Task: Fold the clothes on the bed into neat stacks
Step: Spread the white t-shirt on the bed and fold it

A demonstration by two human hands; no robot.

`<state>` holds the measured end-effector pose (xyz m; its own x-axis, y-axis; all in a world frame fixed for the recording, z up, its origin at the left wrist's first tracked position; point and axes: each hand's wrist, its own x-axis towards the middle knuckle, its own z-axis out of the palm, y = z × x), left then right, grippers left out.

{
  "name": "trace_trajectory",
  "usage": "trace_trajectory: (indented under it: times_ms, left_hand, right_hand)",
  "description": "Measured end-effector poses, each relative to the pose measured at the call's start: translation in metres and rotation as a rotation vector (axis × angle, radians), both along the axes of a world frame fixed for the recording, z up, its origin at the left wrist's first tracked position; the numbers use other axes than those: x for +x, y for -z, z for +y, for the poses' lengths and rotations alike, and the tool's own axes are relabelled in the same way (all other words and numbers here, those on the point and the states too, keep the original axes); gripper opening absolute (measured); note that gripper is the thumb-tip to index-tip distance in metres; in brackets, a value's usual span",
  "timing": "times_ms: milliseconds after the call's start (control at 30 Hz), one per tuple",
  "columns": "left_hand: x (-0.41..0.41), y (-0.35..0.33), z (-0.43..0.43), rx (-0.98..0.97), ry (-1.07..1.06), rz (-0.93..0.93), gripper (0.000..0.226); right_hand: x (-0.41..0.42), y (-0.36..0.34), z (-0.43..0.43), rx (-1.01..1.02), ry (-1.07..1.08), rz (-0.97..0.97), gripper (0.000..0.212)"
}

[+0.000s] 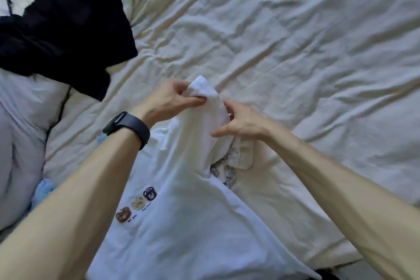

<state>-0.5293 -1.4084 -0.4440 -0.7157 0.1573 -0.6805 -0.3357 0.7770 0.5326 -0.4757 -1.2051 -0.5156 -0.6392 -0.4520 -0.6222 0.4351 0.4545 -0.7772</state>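
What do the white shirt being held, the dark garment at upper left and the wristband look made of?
White T-shirt: soft matte knit, likely cotton jersey; it drapes limply and bunches where gripped. Dark garment: matte navy-black cloth, weave too blurred to tell. Wristband: smooth dark band with slight sheen, probably silicone or rubber.

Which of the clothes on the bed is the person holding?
The white T-shirt with three small bears printed on it: left hand and right hand grip it. The dark navy garment lies untouched.
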Motion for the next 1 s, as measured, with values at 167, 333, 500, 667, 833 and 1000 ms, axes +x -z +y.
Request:
trace_trajectory:
  times_ms: [167, 333, 500, 667, 833, 1000]
  left_hand:
    - [0.002, -0.001, -0.012, 0.07, -0.171, 0.068, 0.02]
    - [-0.003, 0.03, 0.007, 0.104, -0.239, 0.132, 0.01]
    - [-0.003, 0.066, 0.047, -0.071, -0.161, 0.243, 0.005]
    - [-0.01, 0.075, 0.066, -0.132, -0.09, 0.187, 0.018]
    - [-0.013, 0.054, 0.076, -0.087, -0.035, 0.16, 0.015]
    - [0.005, 0.004, 0.058, 0.147, -0.231, 0.183, 0.015]
  right_hand:
    - [0.025, 0.002, 0.014, -0.015, 0.111, 0.028, 0.01]
    - [0.061, 0.01, 0.034, 0.198, 0.488, 0.046, 0.025]
    - [0.09, 0.015, 0.029, 0.332, 0.649, 0.091, 0.018]
    - [0.101, 0.009, 0.024, 0.335, 0.771, 0.092, 0.023]
    - [0.113, 0.01, 0.03, 0.343, 0.665, -0.138, 0.044]
    - [0.105, -0.006, 0.025, 0.024, 0.957, -0.286, 0.018]
